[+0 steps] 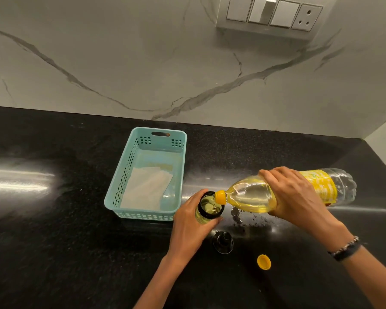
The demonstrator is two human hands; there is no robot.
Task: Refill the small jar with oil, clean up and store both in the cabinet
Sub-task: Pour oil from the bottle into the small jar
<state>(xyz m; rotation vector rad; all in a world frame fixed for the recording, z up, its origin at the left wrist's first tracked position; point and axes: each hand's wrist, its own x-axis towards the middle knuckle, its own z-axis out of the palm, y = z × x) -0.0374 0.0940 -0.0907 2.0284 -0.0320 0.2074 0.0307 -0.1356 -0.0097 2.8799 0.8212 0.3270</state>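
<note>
Oil is streaming into the small jar (207,208) — it stands upright on the black counter (54,253), mouth uncovered, yellow oil already showing through its glass. Your left hand (188,221) wraps around it from the near side, fingers curled about its wall and thumb on the rim side. Tipped nearly flat above it, the oil bottle (254,195) has its yellow neck right over the jar's mouth, base pointing off to the right. Your right hand (292,192) grasps the bottle from above around its middle, fingers curled over the top beside the yellow label, a beaded band on that wrist.

Just near the jar on the counter sits a dark lid (223,241), and a little further right the yellow bottle cap (264,262) lies on its own. A few wet splashes (237,216) glint on the counter under the bottle. To the left — a teal plastic basket (120,186) with a folded white paper towel (145,190) inside. Behind it rises the marble wall, a switch panel (272,14) up top.
</note>
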